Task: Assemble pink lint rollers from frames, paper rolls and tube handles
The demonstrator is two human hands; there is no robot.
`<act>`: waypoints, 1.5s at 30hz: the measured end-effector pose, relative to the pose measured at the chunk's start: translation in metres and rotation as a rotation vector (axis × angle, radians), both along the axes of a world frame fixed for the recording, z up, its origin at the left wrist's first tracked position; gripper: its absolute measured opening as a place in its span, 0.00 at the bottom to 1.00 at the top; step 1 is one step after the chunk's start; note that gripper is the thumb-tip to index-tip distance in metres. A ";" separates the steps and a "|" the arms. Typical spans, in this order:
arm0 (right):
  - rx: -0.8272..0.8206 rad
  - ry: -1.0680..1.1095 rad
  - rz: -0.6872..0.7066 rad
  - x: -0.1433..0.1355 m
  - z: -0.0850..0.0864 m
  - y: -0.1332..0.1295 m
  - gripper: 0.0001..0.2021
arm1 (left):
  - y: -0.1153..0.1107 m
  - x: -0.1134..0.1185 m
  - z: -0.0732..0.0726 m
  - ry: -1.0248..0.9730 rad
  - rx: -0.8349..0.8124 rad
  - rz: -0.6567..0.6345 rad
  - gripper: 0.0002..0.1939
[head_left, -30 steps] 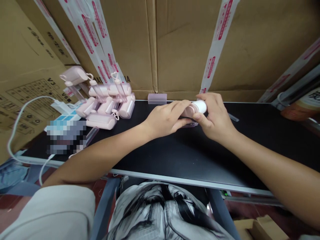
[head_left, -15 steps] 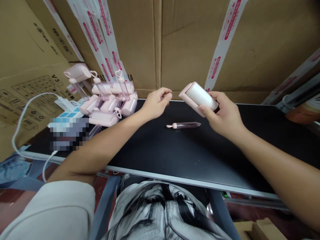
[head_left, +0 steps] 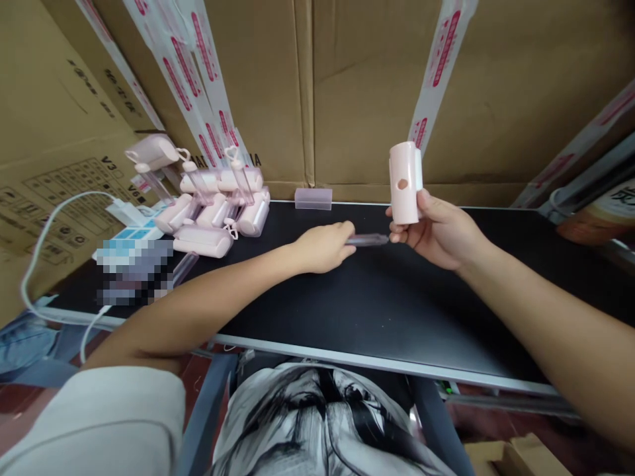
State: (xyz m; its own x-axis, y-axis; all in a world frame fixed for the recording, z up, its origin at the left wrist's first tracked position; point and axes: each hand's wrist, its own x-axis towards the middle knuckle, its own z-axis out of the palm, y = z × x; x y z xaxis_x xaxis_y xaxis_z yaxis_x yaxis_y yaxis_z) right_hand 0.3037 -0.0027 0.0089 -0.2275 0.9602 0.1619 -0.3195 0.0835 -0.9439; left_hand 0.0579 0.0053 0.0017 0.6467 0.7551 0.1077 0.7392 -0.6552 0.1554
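Observation:
In my right hand (head_left: 441, 231), a pink and white lint roller head (head_left: 404, 182) stands roughly upright, with a round hole in its pink side facing me. My left hand (head_left: 325, 248) is closed on the translucent purple-pink handle (head_left: 370, 240), just above the black table. The handle's narrow tip points right, close to the fingers of my right hand but apart from the roller head. Its looped end is hidden in my left palm. Near the back edge lies a translucent pink cover piece (head_left: 313, 199).
Several pink lint rollers (head_left: 203, 241) with clear handles are piled at back left. Beside them sit a white and blue power strip (head_left: 131, 231) and a white cable (head_left: 37, 244). Cardboard boxes (head_left: 367, 99) wall the back of the black table (head_left: 317, 311). A bottle-like container (head_left: 600, 211) stands far right.
My left hand has moved down from the back edge and taken the handle off the table. The roller head has turned upright in my right hand. The translucent cover piece now shows at the back.

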 end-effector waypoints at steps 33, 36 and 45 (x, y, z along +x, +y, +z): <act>0.343 -0.285 0.084 -0.014 -0.014 -0.018 0.19 | -0.034 -0.062 0.016 -0.436 0.077 -0.199 0.24; 0.399 -0.334 0.063 -0.011 -0.015 -0.016 0.17 | -0.034 -0.063 0.019 -0.412 0.042 -0.178 0.24; 0.405 -0.440 -0.014 -0.010 -0.016 -0.015 0.24 | -0.034 -0.062 0.028 -0.597 -0.705 -0.036 0.28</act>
State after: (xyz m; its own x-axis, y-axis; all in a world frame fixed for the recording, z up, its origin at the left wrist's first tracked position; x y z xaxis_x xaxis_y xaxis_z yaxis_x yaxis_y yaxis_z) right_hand 0.2932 -0.0181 -0.0066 -0.3437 0.8454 0.4088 0.0985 0.4654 -0.8796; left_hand -0.0043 -0.0288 0.0297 0.6564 0.7530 -0.0463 0.3890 -0.2852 0.8760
